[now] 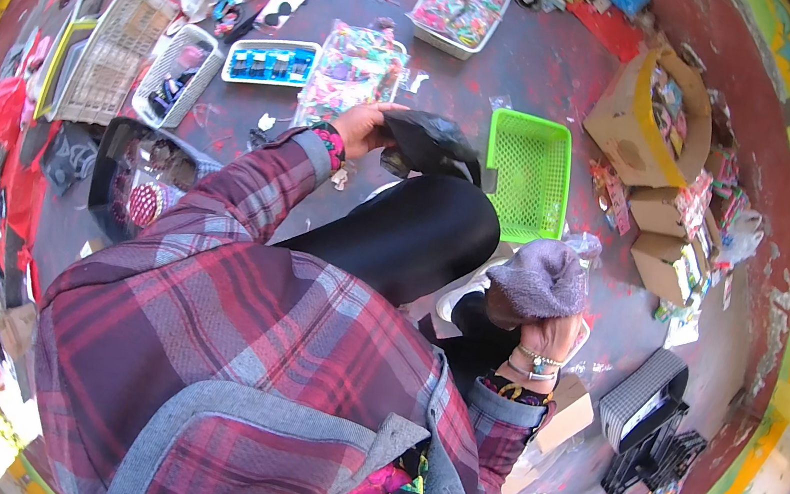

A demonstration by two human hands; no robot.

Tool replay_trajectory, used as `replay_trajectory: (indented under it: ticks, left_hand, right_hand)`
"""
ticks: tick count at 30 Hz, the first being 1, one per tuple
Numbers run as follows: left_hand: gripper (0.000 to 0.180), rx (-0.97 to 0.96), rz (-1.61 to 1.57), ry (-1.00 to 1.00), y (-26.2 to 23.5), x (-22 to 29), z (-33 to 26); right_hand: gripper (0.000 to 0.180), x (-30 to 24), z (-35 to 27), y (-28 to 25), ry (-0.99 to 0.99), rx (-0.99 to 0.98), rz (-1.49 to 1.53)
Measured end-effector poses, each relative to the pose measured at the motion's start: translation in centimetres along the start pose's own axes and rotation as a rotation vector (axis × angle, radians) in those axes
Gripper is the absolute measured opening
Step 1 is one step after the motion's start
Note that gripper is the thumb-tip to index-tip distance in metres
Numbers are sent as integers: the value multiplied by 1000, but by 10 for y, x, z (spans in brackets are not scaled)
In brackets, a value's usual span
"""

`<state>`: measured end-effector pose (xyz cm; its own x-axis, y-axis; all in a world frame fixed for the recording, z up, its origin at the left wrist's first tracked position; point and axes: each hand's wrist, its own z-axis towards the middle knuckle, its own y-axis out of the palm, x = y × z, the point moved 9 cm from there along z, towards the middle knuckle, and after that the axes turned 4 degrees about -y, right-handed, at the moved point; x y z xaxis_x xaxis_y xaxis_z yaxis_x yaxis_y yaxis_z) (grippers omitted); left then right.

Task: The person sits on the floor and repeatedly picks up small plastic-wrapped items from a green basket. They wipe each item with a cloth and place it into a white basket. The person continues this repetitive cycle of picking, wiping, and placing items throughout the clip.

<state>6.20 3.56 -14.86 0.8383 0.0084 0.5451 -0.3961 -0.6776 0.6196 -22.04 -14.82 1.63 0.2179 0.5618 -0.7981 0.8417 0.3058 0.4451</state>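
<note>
Black crumpled plastic bag (427,140) clamped in left hand (363,127); right hand (552,336) grips grey knit cap (542,278).

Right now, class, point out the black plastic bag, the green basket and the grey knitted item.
black plastic bag (427,140), head view, on its crumpled middle, held by the left hand (363,128).
green basket (529,155), head view, on its mesh floor.
grey knitted item (542,278), head view, on its bunched top, gripped by the right hand (549,334).
</note>
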Motion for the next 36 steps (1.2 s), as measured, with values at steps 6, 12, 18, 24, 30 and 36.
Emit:
replay_trajectory:
  ticks: [6, 12, 18, 24, 30, 36]
  left_hand:
    - [30, 81, -52, 197, -54, 44, -121]
    - [29, 483, -34, 363, -155, 8, -304]
    - [29, 1331, 790, 539, -281, -56, -579]
    - [38, 2211, 1014, -495, -364, -241, -815]
    - [34, 2146, 874, -848, -393, -291, -833]
    - [25, 2029, 630, -787, -379, -262, -755]
  right_hand:
    - [22, 20, 15, 25, 112, -236, -19]
    - [21, 29, 12, 43, 145, -359, -176]
    - [24, 55, 35, 50, 276, -413, -176]
    - [20, 76, 41, 70, 322, -497, -286]
    - [20, 82, 48, 60, 382, -519, -259]
    - [26, 64, 56, 26, 352, -413, -257]
